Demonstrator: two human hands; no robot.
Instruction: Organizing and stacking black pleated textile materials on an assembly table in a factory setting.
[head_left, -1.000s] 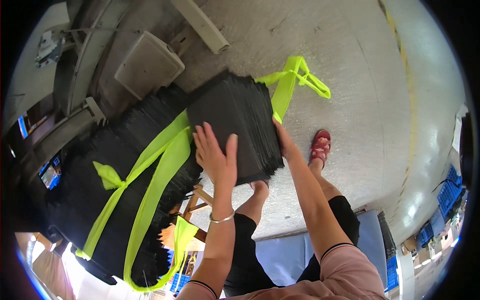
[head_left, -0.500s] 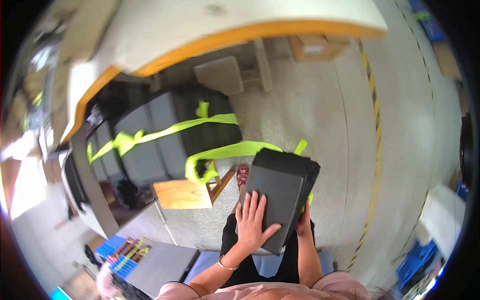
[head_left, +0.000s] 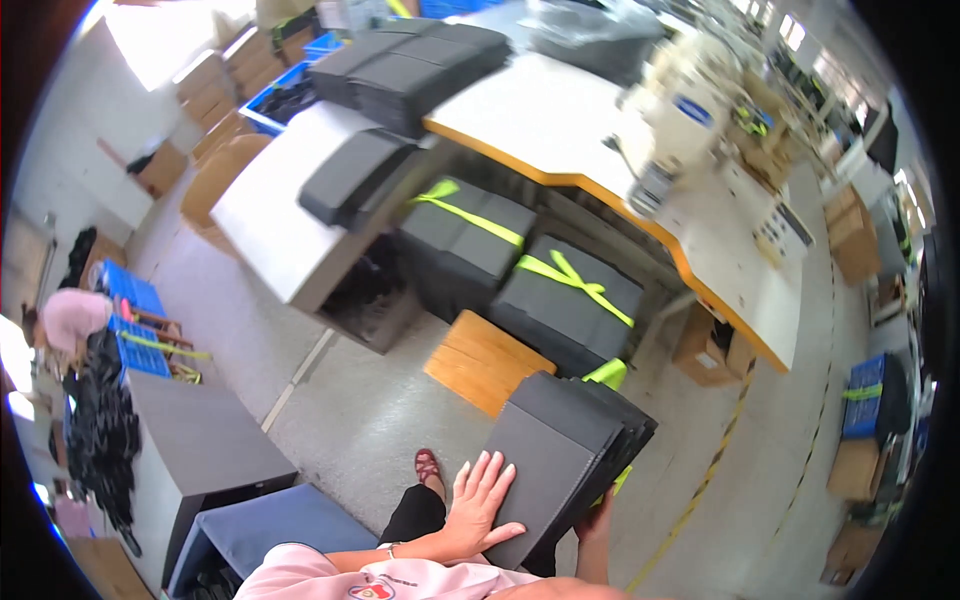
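A thick stack of dark grey flat panels [head_left: 555, 440] rests tilted over my lap. My left hand [head_left: 483, 505] lies flat on its top face, fingers stretched and thumb apart. On the right side my right hand [head_left: 597, 518] grips the stack by its edge, partly hidden beneath it. A neon yellow strap [head_left: 607, 375] shows at the far end of the stack, and a bit of yellow peeks out beside my right hand. Just beyond sits a wooden stool [head_left: 485, 360]. Two grey bundles, one on the left [head_left: 470, 230] and one on the right [head_left: 570, 295], are tied with yellow straps.
A white worktable with an orange edge [head_left: 560, 178] carries a sewing machine [head_left: 680, 110]. More grey stacks [head_left: 420, 75] lie on the left tables. A cardboard box [head_left: 705, 350] stands under the table. A blue padded seat [head_left: 275, 535] is at lower left; another person [head_left: 75, 325] bends at far left.
My view has swung up and left, bringing the tabletops into sight. The stack now lies nearer the stool and the tied bundles. Both hands keep their places on it.
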